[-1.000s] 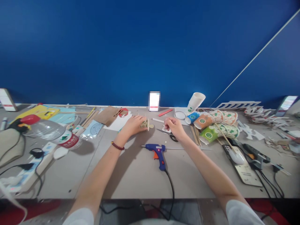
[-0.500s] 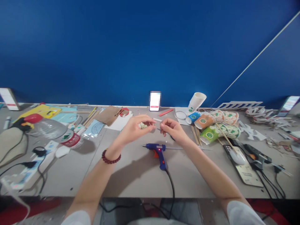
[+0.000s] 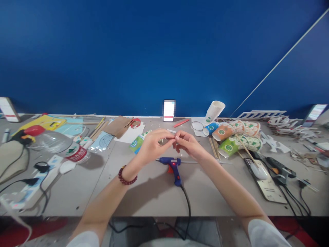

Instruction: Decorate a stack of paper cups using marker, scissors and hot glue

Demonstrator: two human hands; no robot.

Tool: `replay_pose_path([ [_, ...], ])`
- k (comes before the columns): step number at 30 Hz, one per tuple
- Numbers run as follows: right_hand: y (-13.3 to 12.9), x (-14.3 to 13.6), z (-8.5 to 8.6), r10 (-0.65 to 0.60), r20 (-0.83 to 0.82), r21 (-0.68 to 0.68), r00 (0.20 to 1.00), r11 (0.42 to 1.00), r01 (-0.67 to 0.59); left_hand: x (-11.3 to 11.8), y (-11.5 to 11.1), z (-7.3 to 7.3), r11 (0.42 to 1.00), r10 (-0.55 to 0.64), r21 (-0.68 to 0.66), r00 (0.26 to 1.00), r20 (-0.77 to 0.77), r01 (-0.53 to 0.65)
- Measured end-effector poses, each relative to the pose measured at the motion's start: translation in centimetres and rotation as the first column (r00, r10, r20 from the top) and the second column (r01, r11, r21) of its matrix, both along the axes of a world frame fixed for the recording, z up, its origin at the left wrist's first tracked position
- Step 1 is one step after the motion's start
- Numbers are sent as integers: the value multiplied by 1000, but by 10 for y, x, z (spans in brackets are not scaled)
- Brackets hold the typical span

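Left of the fingers (image 3: 167,136) are a bottle (image 3: 61,145) and, nearer them, a green paper cup (image 3: 135,144) partly behind the left hand (image 3: 154,145), whose tips meet, just beyond a glue gun (image 3: 176,168) on the desk (image 3: 154,202), those of the right hand (image 3: 189,145), whether grasping anything I cannot tell, with more cups (image 3: 226,132) to their right.

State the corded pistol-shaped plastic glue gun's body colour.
Glue gun is blue, best in head view.

3 lit phones (image 3: 169,111) stand near the blue wall (image 3: 164,55); a clear bottle (image 3: 53,142) lies beside a power strip (image 3: 52,168).
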State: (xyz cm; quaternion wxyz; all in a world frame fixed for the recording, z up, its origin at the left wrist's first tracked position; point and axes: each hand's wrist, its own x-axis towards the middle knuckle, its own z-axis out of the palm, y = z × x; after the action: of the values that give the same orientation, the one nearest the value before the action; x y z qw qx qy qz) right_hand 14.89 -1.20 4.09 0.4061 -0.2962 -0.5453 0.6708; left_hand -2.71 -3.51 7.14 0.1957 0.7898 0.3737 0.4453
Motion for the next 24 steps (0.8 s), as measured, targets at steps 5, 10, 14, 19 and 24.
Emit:
replay_pose_path([
  [5, -1, -2, 0, -38, 10, 11, 999, 999, 38, 2, 1, -5, 991, 77, 111, 997, -27, -73],
  [10, -3, -3, 0, -50, -6, -16, 999, 999, 50, 3, 2, -10, 979, 81, 190, 996, -36, -73],
  [14, -4, -5, -3, -49, -21, -47, 999, 998, 48, 2, 3, -11, 964, 104, 254, 992, -78, -81],
  [19, -3, -7, -10, -49, -34, -41, 998, 998, 47, 3, 2, -11, 938, 162, 329, 978, -132, -111],
  [24, -2, -8, -14, -54, -49, -53, 997, 997, 52, 3, 3, -15, 889, 257, 433, 944, -205, -148],
])
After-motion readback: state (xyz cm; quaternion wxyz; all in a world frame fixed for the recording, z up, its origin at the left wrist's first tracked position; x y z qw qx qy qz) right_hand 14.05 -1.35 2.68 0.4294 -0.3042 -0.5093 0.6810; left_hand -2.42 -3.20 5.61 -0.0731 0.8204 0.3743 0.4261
